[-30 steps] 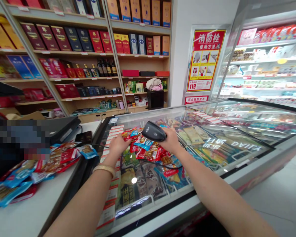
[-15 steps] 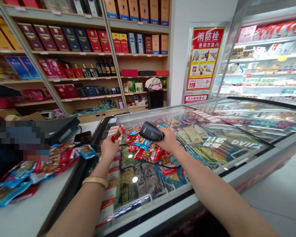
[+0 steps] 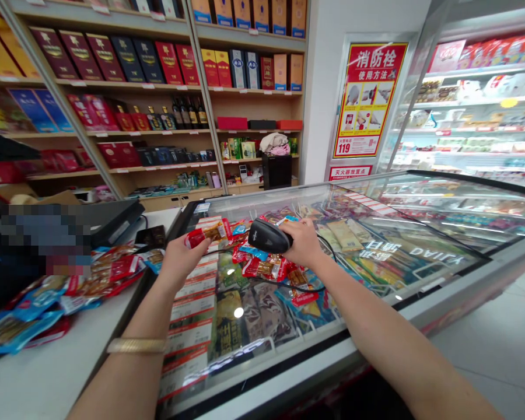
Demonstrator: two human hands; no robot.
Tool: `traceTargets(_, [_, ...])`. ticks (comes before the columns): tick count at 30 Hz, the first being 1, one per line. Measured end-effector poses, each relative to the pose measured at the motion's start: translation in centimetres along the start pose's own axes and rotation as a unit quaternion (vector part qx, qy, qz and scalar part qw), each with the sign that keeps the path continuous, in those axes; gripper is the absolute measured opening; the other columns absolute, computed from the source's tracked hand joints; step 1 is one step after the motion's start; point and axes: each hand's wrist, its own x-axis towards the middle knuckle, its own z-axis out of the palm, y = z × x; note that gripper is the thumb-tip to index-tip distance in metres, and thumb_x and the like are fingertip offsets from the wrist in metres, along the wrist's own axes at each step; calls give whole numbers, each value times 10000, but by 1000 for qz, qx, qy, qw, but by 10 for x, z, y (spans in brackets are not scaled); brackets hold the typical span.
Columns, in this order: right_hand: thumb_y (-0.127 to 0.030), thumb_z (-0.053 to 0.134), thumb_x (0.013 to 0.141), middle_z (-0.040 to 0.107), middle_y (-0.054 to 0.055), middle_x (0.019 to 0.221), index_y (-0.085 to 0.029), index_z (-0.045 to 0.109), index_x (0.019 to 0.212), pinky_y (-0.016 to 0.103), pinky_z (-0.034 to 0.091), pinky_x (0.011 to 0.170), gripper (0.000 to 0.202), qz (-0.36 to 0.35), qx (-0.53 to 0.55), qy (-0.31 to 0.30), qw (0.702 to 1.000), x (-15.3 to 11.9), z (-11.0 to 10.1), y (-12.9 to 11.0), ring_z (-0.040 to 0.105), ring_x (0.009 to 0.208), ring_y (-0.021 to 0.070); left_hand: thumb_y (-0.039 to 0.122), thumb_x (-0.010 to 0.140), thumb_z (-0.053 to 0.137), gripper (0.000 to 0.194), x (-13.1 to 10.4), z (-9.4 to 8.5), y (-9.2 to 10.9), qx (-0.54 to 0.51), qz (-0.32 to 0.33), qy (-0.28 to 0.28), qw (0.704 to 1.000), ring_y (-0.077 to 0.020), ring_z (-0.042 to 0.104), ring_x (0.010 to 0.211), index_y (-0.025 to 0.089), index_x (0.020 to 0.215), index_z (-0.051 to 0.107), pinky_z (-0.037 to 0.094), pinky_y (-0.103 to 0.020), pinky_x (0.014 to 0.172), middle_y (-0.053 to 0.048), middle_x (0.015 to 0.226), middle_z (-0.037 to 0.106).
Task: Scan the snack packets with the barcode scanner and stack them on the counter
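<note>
Between the thumb and fingers of my left hand [image 3: 186, 256] is a red snack packet [image 3: 214, 231] with a clear window, held above the glass lid near the freezer's left end. My right hand [image 3: 305, 244] is wrapped round the handle of a black barcode scanner [image 3: 269, 236], its head pointing left towards the packet. Beneath the scanner, a loose heap of red and blue snack packets [image 3: 266, 267] lies on the glass. The scanner's black cable [image 3: 326, 286] loops around the heap's right side.
The chest freezer [image 3: 254, 373] has a glass lid with price labels along its left side. On the white counter [image 3: 65, 379] at left lies a pile of snack packets [image 3: 100, 274], beside a phone [image 3: 151, 236]. Shelves of boxes [image 3: 135, 58] and a fire-hydrant poster [image 3: 370, 99] stand behind.
My left hand has turned the red packet so more of its face shows, and has shifted slightly left. My right hand keeps the scanner over the heap, almost unmoved.
</note>
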Motion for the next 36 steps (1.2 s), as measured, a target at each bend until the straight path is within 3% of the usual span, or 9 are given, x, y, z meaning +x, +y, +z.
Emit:
traceTargets(13, [-328,690,729,745,80,947,-233,724,965,389,247,873,256,-37,-29,-68,997,0,-1,-5,625,931,255,404,536,739,257,-8,7,15,-9,-19,-18,1000,-128,464,529,179,596,630,394,-251,539,47,483,510])
traceTargets(18, [-344,692,730,743,84,939,-228,724,984,379,263,865,281,-37,-27,-63,997,0,0,-4,628,910,253,334,576,760,219,-9,9,13,-25,-26,-18,999,-110,457,494,160,606,630,374,-227,493,50,474,508])
traceTargets(20, [-332,696,727,747,79,930,-229,725,982,375,274,858,277,-36,-19,-52,998,-1,1,-2,632,903,248,281,595,775,198,-9,10,16,-84,-52,6,995,-108,484,479,147,646,638,376,-215,463,35,505,548])
traceTargets(24, [-345,728,714,759,80,1007,-228,725,976,366,295,853,287,-25,-3,-24,999,-4,6,3,648,953,252,158,727,700,106,-1,-1,26,-306,-120,148,933,-148,667,633,150,791,616,532,-222,554,-18,684,656])
traceTargets(29, [-372,760,723,762,82,1010,-217,722,996,366,307,851,316,-20,13,-19,1000,-5,11,7,656,963,252,34,867,500,181,18,-45,31,-414,-113,322,844,-82,698,947,202,812,465,588,-159,807,3,855,642])
traceTargets(32, [-438,791,719,761,77,969,-211,720,992,363,308,841,362,-17,18,-23,999,-5,12,7,653,942,250,-1,891,409,231,24,-66,24,-444,-127,345,817,-59,657,1094,197,783,460,549,-90,856,-21,927,638])
traceTargets(36, [-391,763,734,763,75,983,-205,720,975,360,301,830,307,-10,20,-6,1000,-5,12,7,664,934,242,-15,879,358,290,25,-72,15,-456,-135,307,824,-87,651,1162,200,756,509,557,-100,848,-67,953,659])
